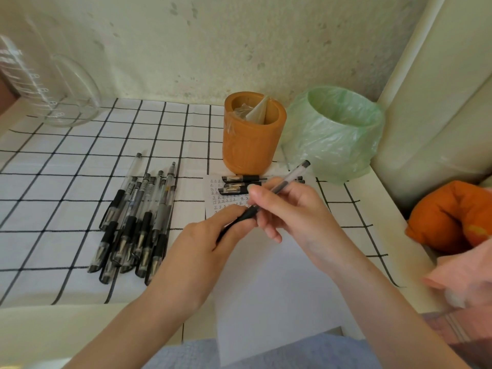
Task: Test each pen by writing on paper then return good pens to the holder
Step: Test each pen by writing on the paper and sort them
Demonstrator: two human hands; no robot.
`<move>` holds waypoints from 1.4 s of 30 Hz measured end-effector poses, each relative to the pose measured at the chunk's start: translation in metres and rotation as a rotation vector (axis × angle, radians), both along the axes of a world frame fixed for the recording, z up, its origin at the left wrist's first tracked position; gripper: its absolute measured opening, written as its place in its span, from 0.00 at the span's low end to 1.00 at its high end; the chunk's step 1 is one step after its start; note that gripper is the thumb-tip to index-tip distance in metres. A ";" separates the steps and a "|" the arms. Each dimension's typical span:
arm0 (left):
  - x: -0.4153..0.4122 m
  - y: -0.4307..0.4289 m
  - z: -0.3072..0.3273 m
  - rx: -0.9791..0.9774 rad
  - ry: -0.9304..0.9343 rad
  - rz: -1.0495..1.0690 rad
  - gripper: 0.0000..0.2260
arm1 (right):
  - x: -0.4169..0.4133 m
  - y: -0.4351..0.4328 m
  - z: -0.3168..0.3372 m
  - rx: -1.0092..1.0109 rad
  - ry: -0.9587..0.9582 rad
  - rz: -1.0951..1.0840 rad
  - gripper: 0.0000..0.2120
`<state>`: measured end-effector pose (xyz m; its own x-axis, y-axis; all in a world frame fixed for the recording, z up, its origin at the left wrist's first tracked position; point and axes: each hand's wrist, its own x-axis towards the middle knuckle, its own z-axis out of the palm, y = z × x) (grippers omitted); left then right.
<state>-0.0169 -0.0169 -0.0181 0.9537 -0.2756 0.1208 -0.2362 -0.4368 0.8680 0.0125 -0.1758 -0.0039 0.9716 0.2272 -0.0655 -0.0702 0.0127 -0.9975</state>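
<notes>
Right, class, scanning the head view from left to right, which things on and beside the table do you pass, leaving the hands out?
You pass the glass beaker → pile of pens → orange holder → green-bagged bin → orange cushion.

The paper (279, 283) lies on the cloth (53, 209) covering the worktop (40, 328), directly before me. Above it, my left hand (202, 243) and right hand (290, 209) hold one pen (282, 185) between them. A heap of pens (133, 222) lies left of the paper. The holder (250, 145) stands behind the paper, with a few pens (239, 185) lying on the paper's far edge at its foot. The bin (338, 134) stands just right of the holder. A jug (45, 83) sits far left, at the back.
</notes>
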 end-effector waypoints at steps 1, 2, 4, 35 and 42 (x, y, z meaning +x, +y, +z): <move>0.000 0.000 0.000 -0.001 0.001 0.000 0.11 | 0.000 -0.001 0.001 -0.002 -0.006 -0.003 0.09; -0.001 -0.001 0.000 0.012 0.004 -0.003 0.12 | 0.000 -0.001 0.001 -0.007 -0.010 -0.013 0.09; -0.001 -0.002 -0.003 0.074 0.009 -0.003 0.14 | 0.002 -0.007 0.003 0.007 -0.009 -0.082 0.08; 0.000 0.004 -0.020 0.745 -0.055 -0.216 0.27 | 0.046 -0.035 -0.062 -0.347 -0.260 -0.639 0.16; 0.001 0.004 -0.023 0.770 -0.063 -0.209 0.27 | 0.047 -0.035 -0.063 -0.342 -0.284 -0.629 0.17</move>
<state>-0.0160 -0.0126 -0.0406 0.8706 -0.4760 -0.1244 -0.4179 -0.8490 0.3233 0.0592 -0.2112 -0.0673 0.9014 -0.3613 0.2387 0.1078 -0.3466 -0.9318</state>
